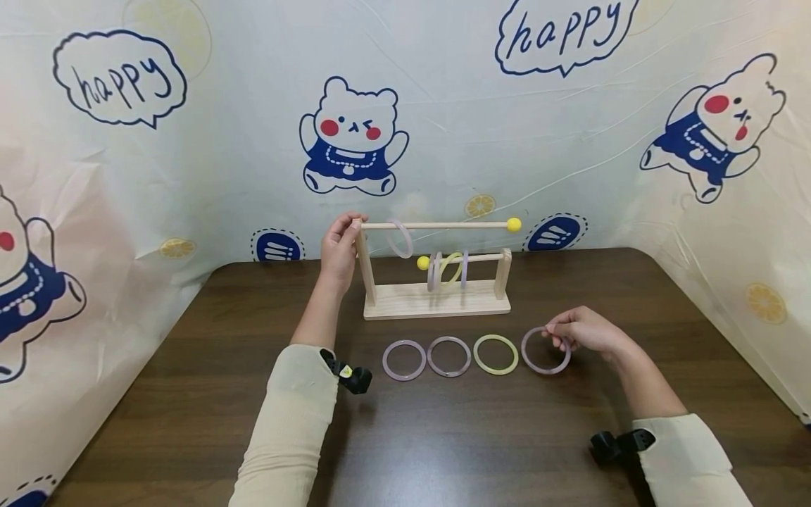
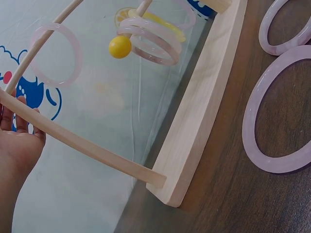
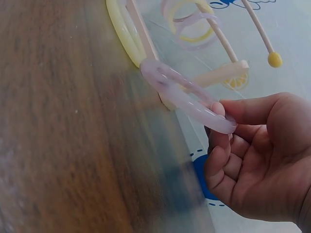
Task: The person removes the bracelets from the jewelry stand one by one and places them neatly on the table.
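A light wooden bangle stand holds an upper rod and a lower rod, each tipped with a yellow ball. My left hand grips the top of its left post. One pale pink bangle hangs on the upper rod near that hand; several purple and yellow bangles hang on the lower one. Between thumb and fingers, my right hand pinches a pale purple bangle, tilted up in the right wrist view.
In front of the stand, two pale purple bangles and a yellow-green bangle lie in a row on the dark wooden table. A printed cloth hangs behind the table.
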A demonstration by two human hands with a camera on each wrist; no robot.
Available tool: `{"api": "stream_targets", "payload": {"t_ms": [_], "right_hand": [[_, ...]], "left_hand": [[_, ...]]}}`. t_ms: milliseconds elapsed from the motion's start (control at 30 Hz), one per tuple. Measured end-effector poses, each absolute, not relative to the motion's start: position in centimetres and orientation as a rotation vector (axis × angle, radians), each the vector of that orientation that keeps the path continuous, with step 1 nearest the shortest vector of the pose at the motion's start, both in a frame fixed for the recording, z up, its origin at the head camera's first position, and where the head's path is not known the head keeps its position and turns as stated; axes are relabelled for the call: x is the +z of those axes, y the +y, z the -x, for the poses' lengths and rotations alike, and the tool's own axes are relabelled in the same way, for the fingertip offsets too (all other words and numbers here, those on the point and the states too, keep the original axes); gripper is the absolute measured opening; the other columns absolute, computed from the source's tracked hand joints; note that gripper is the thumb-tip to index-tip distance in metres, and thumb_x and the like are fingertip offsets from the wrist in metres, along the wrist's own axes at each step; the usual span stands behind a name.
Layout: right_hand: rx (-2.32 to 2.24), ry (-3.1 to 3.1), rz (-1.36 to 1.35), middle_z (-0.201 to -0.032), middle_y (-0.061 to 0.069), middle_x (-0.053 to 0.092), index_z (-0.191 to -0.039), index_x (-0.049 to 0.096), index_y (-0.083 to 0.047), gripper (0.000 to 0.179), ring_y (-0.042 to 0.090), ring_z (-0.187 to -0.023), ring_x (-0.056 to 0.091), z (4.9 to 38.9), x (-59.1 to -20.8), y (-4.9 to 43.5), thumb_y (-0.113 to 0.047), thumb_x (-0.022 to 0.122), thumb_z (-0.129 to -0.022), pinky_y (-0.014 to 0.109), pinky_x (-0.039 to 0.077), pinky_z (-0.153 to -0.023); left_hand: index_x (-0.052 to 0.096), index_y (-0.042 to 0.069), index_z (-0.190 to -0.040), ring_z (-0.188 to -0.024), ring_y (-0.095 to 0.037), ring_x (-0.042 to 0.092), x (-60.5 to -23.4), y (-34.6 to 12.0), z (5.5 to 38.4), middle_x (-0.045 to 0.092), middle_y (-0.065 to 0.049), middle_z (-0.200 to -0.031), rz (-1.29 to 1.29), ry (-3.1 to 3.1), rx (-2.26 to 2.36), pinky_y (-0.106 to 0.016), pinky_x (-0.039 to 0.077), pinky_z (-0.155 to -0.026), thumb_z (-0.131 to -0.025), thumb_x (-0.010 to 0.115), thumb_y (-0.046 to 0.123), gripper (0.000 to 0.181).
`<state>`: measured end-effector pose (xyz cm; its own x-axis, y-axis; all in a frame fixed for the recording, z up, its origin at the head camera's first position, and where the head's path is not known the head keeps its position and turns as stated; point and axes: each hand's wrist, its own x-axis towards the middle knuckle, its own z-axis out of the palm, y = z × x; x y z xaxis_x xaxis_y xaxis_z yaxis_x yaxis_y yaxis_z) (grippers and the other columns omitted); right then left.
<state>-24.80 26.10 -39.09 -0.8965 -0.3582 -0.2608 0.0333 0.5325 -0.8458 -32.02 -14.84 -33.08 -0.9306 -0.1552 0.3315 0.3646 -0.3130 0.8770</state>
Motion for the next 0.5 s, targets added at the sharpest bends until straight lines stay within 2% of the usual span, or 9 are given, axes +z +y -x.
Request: {"api": "stream_targets", "payload": {"t_ms": [233,500], "right_hand": [[-1.311,2.383,0.29,-0.067,0.003,0.055,-0.099,0.06,0.011,0.025,0.014,-0.063,0.053,24.61,-38.94,25.83,-0.01,0.047,-0.094,0.031,0.044,-0.058],[-1.276,2.427,0.274,-0.065,0.003,0.055,-0.097,0.062,0.011,0.025,0.014,-0.062,0.052,24.71,-39.32,25.87,-0.01,0.049,-0.094,0.03,0.044,-0.056]], "left_hand": [[0.06,0.017,-0.092,-0.094,-0.017,0.049,-33.11,-14.87,32.1,0.062,0.003,-0.095,0.275,-1.584,-2.304,-0.026,0.039,-0.078,-0.095,0.05,0.008,0.014],[0.06,0.016,-0.094,-0.101,-0.027,0.047,-33.08,-14.85,31.98,0.062,0.003,-0.096,0.273,-1.602,-2.297,-0.027,0.038,-0.079,-0.095,0.05,0.009,0.012]]}}
